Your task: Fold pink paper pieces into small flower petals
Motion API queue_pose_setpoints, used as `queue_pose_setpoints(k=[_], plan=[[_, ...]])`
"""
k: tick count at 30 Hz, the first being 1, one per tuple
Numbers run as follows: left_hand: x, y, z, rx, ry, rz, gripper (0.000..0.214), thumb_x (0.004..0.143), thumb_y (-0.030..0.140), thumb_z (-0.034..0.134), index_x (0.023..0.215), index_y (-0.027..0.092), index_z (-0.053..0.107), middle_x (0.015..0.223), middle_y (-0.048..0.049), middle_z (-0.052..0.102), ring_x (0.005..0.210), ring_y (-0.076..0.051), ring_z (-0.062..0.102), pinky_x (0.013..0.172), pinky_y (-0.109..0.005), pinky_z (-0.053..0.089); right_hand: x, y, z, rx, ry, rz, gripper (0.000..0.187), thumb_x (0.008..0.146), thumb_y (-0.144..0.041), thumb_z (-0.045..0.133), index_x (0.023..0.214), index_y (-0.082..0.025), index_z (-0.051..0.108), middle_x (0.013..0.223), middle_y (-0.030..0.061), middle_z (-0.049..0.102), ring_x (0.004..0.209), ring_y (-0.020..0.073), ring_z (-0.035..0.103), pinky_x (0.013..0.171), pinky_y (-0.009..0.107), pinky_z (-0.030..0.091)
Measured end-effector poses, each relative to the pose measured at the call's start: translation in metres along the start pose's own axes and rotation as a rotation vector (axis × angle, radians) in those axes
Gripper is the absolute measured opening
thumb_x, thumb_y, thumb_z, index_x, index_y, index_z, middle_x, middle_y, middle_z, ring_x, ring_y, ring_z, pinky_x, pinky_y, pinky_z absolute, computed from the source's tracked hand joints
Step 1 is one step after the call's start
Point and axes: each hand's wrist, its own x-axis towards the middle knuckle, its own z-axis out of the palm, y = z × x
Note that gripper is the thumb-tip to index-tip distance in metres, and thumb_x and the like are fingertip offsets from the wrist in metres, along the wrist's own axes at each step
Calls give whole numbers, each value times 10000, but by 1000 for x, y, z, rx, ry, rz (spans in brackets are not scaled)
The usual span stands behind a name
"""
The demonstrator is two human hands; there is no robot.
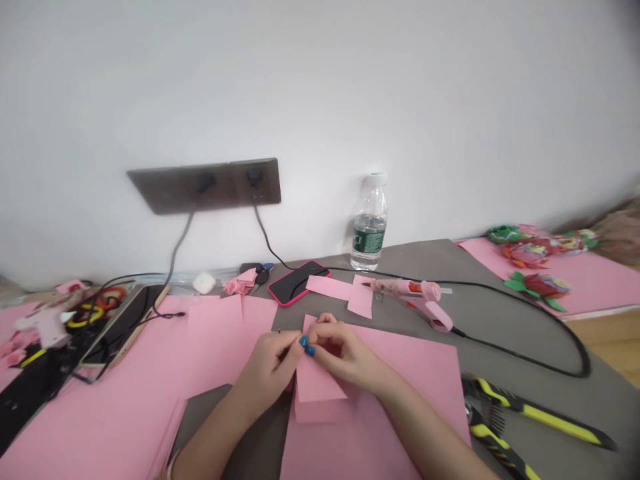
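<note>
My left hand [270,363] and my right hand [347,350] meet at the upper left edge of a folded strip of pink paper [321,383]. Thumbs and fingertips of both hands are pinched together on it. The blue nails of two digits touch at the pinch, and what lies exactly between them is hidden. Beneath the strip lies a large pink paper sheet [410,373]. Just beyond the hands is a pink paper cross piece [333,288], with the tip of a pink glue gun [423,297] resting by it.
A water bottle [369,230] stands by the wall near a pink-edged phone [299,283]. Pliers with yellow-black handles [545,420] lie at right, paper flowers [540,283] behind. The glue gun's black cord [530,363] loops rightward. More pink sheets [115,393] and another phone [123,327] lie left.
</note>
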Motion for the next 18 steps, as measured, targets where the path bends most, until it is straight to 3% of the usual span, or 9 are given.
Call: queue_pose_setpoints(k=[5,12,18], plan=[[3,-3,-8,20,149,-21,376,947,339,372,612,229,243,566,58,271,527,-118,293,505,-269,223,1,-5,-4,46,-37,24,327,936,-344,499,642,-218,430,596,-27,428,668,165,369,729,314,356],[4,-10,-28,21,326,-38,373,938,373,395,616,233,269,584,64,252,532,-115,266,495,-260,208,1,-6,-7,169,-59,72,346,922,-381,535,640,-203,443,641,-19,429,681,155,367,676,292,315],[5,-11,-36,40,365,-28,377,933,375,417,612,231,279,593,66,238,535,-110,259,495,-251,207,0,-1,-9,261,-54,100,352,926,-411,553,664,-187,484,692,-14,412,670,142,380,608,273,282]])
